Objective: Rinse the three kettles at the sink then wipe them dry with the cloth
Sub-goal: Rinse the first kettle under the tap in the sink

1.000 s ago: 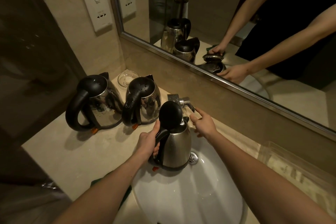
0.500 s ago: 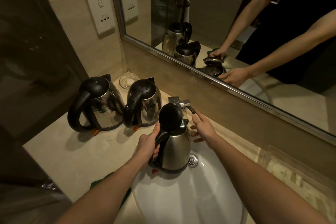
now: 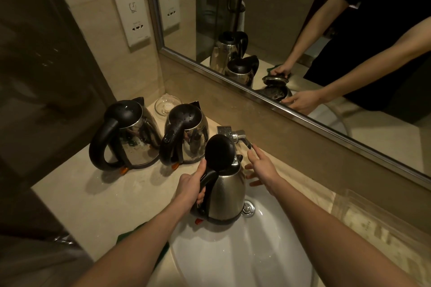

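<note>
at the back of the white sink (image 3: 233, 256): held kettle (image 3: 229, 196) upright, long axis vertical, spout toward the mirror, handle toward the wearer, lid (image 3: 219, 152) tipped open. on the counter to its left: far kettle (image 3: 130, 133) and middle kettle (image 3: 186, 133), lids down. right hand (image 3: 262, 166) off the tap lever (image 3: 245, 140) touched a second ago, now beside the spout, fingers spread, holding nothing. left hand (image 3: 190, 187) clenched round the black handle.
</note>
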Tool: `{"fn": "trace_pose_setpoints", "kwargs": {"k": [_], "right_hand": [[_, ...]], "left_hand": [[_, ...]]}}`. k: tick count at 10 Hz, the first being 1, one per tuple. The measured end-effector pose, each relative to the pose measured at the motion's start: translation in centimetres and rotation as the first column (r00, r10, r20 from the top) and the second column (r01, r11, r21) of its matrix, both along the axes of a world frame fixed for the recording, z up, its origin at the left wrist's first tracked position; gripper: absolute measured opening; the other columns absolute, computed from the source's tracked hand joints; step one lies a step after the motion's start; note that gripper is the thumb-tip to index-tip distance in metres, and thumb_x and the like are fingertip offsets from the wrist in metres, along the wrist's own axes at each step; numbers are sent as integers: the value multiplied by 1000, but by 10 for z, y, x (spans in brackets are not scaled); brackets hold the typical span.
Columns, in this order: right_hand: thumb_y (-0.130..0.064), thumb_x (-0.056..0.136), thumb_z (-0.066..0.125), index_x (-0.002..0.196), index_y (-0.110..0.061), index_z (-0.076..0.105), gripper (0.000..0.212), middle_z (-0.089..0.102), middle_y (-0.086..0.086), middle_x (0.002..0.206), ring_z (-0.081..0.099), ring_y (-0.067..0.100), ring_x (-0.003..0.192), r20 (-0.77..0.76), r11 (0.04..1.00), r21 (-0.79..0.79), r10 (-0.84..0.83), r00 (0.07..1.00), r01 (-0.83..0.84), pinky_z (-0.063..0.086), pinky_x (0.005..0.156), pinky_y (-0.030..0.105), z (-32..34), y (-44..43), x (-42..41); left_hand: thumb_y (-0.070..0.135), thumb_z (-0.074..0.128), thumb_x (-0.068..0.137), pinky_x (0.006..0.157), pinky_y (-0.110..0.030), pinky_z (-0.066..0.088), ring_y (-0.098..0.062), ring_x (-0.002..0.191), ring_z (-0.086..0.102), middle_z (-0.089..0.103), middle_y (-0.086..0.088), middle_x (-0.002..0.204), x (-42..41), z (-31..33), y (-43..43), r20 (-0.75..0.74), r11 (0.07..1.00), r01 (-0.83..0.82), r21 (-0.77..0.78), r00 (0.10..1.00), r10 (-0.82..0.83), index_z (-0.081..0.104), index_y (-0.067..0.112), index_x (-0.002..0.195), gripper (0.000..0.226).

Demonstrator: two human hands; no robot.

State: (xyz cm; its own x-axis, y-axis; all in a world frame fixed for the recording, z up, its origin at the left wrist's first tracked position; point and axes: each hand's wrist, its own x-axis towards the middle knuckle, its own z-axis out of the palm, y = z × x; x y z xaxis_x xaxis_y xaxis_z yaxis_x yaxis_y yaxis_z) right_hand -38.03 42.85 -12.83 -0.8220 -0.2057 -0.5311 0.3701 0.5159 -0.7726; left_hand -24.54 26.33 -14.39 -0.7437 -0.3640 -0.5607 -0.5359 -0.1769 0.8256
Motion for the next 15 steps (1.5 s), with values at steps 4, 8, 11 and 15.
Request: {"fn": "trace_pose_setpoints", "kwargs": {"k": [4,8,11,15], "right_hand": [[-49,98,39,147,-43,27,51,60,12,112,66,35,94,-9,997,47,54,998,-54,57,70,41,3,4,-1],[-48,98,39,146,-46,25,50,59,12,114,66,31,90,-12,994,72,88,996,-86,59,70,42,2,6,-3],[-50,97,40,147,-45,26,52,61,11,112,67,31,89,-7,995,68,79,997,-78,58,70,42,2,5,-3],[-51,97,40,147,-44,25,53,62,14,111,67,32,88,2,996,63,70,998,-70,57,70,42,2,5,-4]], "left_hand": [[68,42,92,51,-28,40,-15,41,44,46,0,45,-2,0,-1,0,1000,1,-2,1000,-1,52,14,53,67],[70,43,90,50,-28,40,-15,40,44,46,-1,45,-3,0,-2,0,1000,4,3,1000,-4,52,15,52,68],[68,44,92,49,-27,39,-16,40,43,45,-1,45,-3,0,-2,2,1000,-7,-4,1000,7,52,14,52,68],[65,45,93,48,-27,38,-15,40,43,46,0,44,-4,0,-3,8,1000,-21,-9,1000,21,53,12,56,66]]}}
